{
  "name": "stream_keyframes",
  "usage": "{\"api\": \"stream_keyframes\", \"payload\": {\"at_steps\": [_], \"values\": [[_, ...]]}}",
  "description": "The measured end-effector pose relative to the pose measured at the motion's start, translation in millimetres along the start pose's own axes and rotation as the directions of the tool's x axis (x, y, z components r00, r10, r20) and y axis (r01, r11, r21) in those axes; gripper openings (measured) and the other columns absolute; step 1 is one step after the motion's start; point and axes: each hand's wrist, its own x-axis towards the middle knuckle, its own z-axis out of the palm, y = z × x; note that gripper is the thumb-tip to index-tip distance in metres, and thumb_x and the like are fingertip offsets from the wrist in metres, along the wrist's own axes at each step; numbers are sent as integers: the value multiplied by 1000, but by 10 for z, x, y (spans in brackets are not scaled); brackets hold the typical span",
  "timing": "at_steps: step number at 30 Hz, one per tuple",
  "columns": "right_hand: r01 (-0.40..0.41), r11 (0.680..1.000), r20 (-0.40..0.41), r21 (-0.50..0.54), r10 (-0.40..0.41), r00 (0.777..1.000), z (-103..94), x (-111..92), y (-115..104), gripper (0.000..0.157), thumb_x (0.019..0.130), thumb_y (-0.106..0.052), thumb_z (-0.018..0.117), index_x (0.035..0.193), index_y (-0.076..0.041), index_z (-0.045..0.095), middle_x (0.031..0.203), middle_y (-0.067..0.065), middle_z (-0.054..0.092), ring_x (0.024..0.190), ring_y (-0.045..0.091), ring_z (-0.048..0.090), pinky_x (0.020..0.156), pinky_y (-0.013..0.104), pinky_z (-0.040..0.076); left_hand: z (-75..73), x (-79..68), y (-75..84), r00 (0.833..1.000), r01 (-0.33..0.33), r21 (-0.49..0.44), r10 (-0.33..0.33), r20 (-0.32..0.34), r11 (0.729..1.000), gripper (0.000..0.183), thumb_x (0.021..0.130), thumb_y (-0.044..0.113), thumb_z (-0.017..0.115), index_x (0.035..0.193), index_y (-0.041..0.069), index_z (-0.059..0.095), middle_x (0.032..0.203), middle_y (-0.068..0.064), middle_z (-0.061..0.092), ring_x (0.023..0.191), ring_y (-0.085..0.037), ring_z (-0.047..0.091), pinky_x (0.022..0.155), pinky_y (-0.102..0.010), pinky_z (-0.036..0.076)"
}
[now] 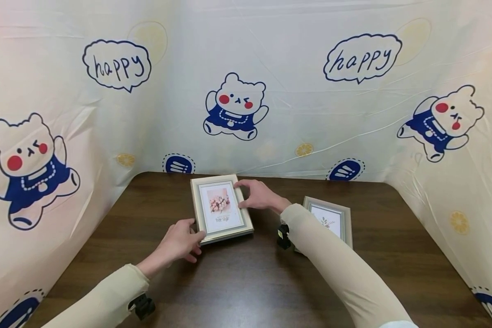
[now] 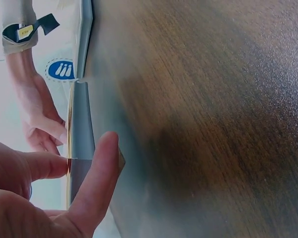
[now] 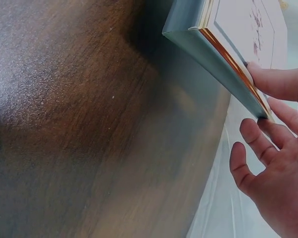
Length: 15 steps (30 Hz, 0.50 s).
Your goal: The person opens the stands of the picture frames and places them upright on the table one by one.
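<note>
A cream and silver picture frame (image 1: 222, 207) with a pink flower print, face up, is between my two hands at the far side of the table. My left hand (image 1: 180, 239) grips its near left corner, thumb over the front edge; in the left wrist view a finger (image 2: 102, 173) reaches across the frame's grey side (image 2: 82, 124). With thumb and fingers, my right hand (image 1: 260, 195) pinches the right edge toward the far corner. The right wrist view shows the thumb (image 3: 275, 82) on the front of the frame (image 3: 218, 64) and the other fingers along its side.
A second picture frame (image 1: 344, 218) with a leaf print lies on the right of the brown wooden table (image 1: 246, 287), partly hidden by my right forearm. A pale curtain (image 1: 295, 105) with printed bears hangs behind the table and along both sides.
</note>
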Motion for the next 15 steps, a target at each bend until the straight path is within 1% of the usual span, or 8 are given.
{"api": "stream_keyframes", "payload": {"at_steps": [2,3,5,7,8,11,15], "values": [[5,1000,-9,-6,-6,1000,-9,-10,-5,64,90,-16,84,148,-12,58,157,13,51,135,29,52,114,48,41,-2,-1,-1,1000,-3,-12,3,-4,1000,40,102,13,66,134,-9,55,78,-16,66,67,-29,71,52,-41,61],[7,1000,-14,-5,-7,1000,-15,-18,-9,64,90,-16,84,148,-11,58,156,13,52,127,29,56,110,46,44,-3,0,-1,1000,-4,-20,4,-5,1000,41,102,13,66,135,-9,55,78,-17,66,67,-30,71,53,-41,61],[14,1000,-25,-2,-14,1000,-25,-27,-8,63,89,-15,85,147,-11,59,152,13,55,107,27,62,97,41,50,-10,-1,5,1000,-8,-31,8,-9,999,42,102,13,67,135,-10,55,79,-17,66,68,-31,72,53,-40,61],[21,1000,-35,2,-21,999,-35,-33,-9,63,89,-14,85,146,-10,59,147,12,58,87,23,60,82,35,51,-20,-6,16,1000,-8,-42,7,-12,999,40,101,13,67,132,-10,56,81,-19,67,69,-32,72,54,-40,61],[22,1000,-37,4,-22,999,-38,-34,-5,62,89,-15,85,146,-11,60,145,11,59,81,21,57,77,33,49,-26,-9,22,1000,-7,-46,7,-11,999,40,101,12,67,132,-10,56,82,-19,68,70,-33,73,55,-40,61],[32,999,-44,7,-32,999,-49,-37,-1,62,89,-15,85,145,-11,60,139,10,61,74,16,53,69,28,46,-36,-15,45,1000,-5,-51,4,-8,999,38,102,11,66,130,-11,55,81,-20,68,69,-33,73,57,-40,62],[26,1000,-53,9,-25,998,-52,-47,-7,62,89,-15,85,145,-12,60,135,9,62,74,17,54,69,29,46,-32,-14,62,1000,-8,-57,7,-9,998,35,101,8,65,128,-12,54,78,-20,68,64,-30,72,59,-41,63]]}}
